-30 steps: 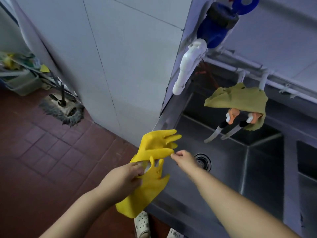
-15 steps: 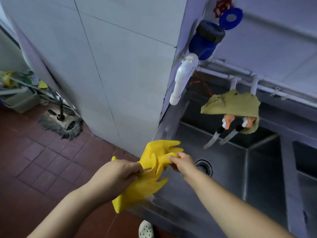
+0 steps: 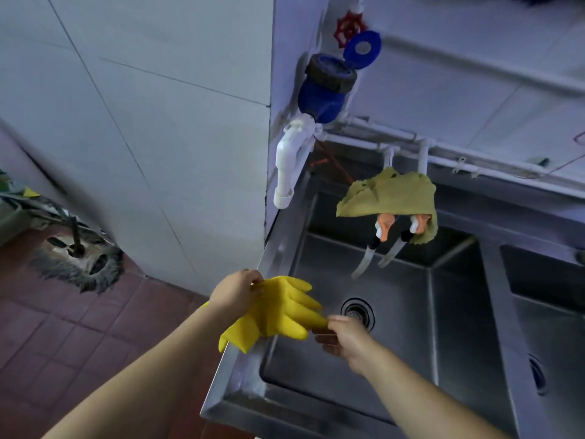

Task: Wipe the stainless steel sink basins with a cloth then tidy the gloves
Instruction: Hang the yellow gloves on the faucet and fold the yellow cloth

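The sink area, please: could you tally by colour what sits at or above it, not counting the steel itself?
Yellow: 1, the pair of gloves held together by the left hand and right hand
Olive-green: 1, cloth draped over the taps
Blue: 1, water meter
Red: 1, valve wheel
Total: 4

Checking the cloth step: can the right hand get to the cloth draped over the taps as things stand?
Probably yes. The cloth hangs in the open above the basin with nothing in between, but the right hand is pinching the yellow gloves.
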Action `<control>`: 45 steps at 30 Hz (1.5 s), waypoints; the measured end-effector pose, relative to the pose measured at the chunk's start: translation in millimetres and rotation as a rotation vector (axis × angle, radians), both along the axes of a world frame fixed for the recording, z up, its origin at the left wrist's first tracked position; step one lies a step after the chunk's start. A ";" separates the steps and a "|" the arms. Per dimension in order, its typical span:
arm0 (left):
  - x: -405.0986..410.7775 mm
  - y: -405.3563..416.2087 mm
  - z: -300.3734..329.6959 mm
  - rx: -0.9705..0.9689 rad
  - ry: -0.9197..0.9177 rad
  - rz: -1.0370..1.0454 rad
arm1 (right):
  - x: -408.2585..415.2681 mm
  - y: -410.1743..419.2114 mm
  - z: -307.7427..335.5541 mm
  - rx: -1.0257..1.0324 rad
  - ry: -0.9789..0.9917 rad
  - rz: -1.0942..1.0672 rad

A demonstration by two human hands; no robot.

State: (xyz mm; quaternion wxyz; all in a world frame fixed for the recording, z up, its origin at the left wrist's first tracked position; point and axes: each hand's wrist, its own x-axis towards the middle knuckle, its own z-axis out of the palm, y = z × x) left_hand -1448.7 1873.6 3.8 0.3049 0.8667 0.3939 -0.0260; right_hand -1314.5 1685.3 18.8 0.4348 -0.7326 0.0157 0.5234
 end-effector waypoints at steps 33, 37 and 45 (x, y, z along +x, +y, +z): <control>54.6 -78.9 106.6 0.326 -0.080 -0.217 | 211.4 -4.8 111.2 0.063 -1.540 0.534; 60.2 -97.3 116.7 0.324 -0.065 -0.152 | 231.9 11.4 104.7 -0.052 -1.633 0.637; 63.3 -119.2 138.7 0.358 -0.134 -0.095 | 224.6 -20.6 145.5 0.398 -1.375 0.167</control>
